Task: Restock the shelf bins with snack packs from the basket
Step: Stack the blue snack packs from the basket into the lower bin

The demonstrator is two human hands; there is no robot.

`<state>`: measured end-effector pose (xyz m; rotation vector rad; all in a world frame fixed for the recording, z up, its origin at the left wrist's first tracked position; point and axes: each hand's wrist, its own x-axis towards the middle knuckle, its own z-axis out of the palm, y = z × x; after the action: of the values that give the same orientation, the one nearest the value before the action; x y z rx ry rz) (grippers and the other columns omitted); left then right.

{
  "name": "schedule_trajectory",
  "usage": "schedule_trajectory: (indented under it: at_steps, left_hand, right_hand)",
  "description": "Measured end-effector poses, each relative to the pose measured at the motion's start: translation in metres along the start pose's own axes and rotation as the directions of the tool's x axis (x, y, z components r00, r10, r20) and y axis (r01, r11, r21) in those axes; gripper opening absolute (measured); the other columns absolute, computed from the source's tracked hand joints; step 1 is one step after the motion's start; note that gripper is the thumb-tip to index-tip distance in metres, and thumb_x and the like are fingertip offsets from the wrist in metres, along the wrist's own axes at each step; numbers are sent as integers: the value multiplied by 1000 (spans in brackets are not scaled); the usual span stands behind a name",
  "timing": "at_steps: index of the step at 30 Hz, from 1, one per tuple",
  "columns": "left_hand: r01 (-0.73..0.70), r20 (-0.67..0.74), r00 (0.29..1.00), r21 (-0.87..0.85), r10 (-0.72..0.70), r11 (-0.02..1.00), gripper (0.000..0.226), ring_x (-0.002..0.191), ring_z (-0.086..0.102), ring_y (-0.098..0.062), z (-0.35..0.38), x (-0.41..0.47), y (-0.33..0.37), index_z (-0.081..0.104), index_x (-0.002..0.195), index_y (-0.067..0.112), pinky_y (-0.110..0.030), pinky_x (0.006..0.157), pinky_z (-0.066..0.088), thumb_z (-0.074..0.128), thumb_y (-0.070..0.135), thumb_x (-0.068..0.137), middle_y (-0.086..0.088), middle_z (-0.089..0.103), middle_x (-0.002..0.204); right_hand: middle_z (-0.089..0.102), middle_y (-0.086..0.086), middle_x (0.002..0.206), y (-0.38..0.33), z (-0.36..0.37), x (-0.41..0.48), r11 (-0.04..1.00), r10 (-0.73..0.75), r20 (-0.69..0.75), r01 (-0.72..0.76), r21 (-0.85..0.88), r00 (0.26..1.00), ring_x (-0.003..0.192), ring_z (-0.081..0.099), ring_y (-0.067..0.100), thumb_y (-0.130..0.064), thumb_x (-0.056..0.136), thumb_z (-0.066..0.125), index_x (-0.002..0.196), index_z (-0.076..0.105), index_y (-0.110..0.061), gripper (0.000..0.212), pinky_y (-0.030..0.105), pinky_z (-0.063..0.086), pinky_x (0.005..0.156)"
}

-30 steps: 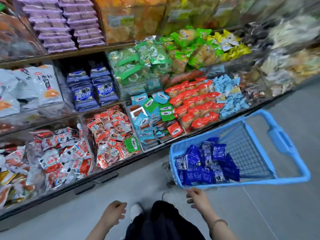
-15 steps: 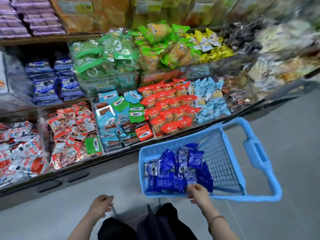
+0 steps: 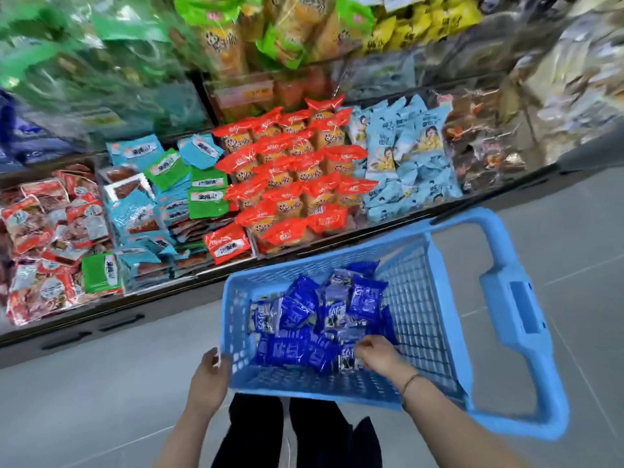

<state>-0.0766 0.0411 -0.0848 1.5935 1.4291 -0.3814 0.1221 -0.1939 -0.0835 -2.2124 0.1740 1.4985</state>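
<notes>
Shop aisle, grey floor (image 3: 101,383). Stocked shelf bins (image 3: 290,184) stand just beyond the basket (image 3: 422,319), which sits low in front of the person. Blue snack packs (image 3: 300,312) lie heaped in the basket's near-left half.

Left hand (image 3: 209,373): fingers curled on the basket's near-left corner, apparently steadying it. Right hand (image 3: 374,354): inside the basket, fingertips pinching one pack at the heap's near edge.

Judged step: taking up stock, with restocking barely begun. The next move calls for lifting the pack clear of the rim and finding the matching bin; none directly beyond the basket shows blue packs.
</notes>
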Motion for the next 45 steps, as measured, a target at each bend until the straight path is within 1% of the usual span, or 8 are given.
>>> schedule_trajectory:
  at_steps: [10,22,26,29,32,36,39,45]
  left_hand:
    - [-106,-284,957,-124,67,987,16,68,50,-30,56,58,-6,39,91,9,-34,60,34,33,18,102,-9,51,75]
    - [-297,-417,880,-114,226,948,28,113,45,-30,61,60,-22,49,122,-1,-41,97,38,44,7,96,-14,52,119]
    - [-389,-444,858,-229,260,892,24,101,53,-18,55,24,-5,56,110,17,-20,87,42,48,20,88,0,55,112]
    - [-61,-104,995,-565,2,823,12,94,61,-22,59,13,15,60,89,21,-18,75,48,52,16,97,-5,63,99]
    - [398,404,908,-753,-109,524,37,82,65,-23,52,16,38,62,95,10,-32,71,54,39,39,99,-12,67,90]
    - [369,391,920,-830,-36,417,23,60,68,-24,35,32,47,60,94,10,-27,49,55,38,17,97,-15,70,83]
    - [270,262,961,-834,-85,481,17,57,67,-25,22,43,41,55,92,12,-29,51,54,39,7,94,-14,70,79]
    - [151,126,988,-883,-86,443,19,69,70,-29,-14,55,19,55,99,8,-34,60,59,37,5,95,-16,72,86]
  right_hand:
    - [63,14,115,-28,96,82,1000,0,65,0,-11,998,96,63,28,-22,93,57,125,51,-6,37,17,45,55]
    - [49,3,64,-34,132,103,874,157,-27,-126,469,987,62,47,19,-8,85,64,68,47,-15,24,33,42,69]
    - [43,6,64,-36,110,66,896,-89,-132,137,422,987,62,40,16,-4,86,62,68,41,-13,29,29,40,67]
    - [52,-2,66,-42,103,33,877,-434,-223,466,116,873,59,46,12,-5,85,64,69,44,-20,30,23,38,60]
    - [67,-7,108,-50,103,12,678,-734,-130,710,-190,666,97,63,11,-10,84,64,82,56,-18,12,27,49,86]
    - [57,-8,133,-52,105,17,171,-923,233,868,-466,307,129,47,14,-15,86,59,97,65,-17,13,30,34,110]
    - [61,-15,121,-61,110,26,349,-912,134,904,-248,389,116,54,4,-16,88,52,100,62,-26,19,21,40,103]
    - [61,-7,78,-82,138,93,877,-448,-215,473,82,868,72,58,11,-5,90,55,90,59,-15,11,8,41,59]
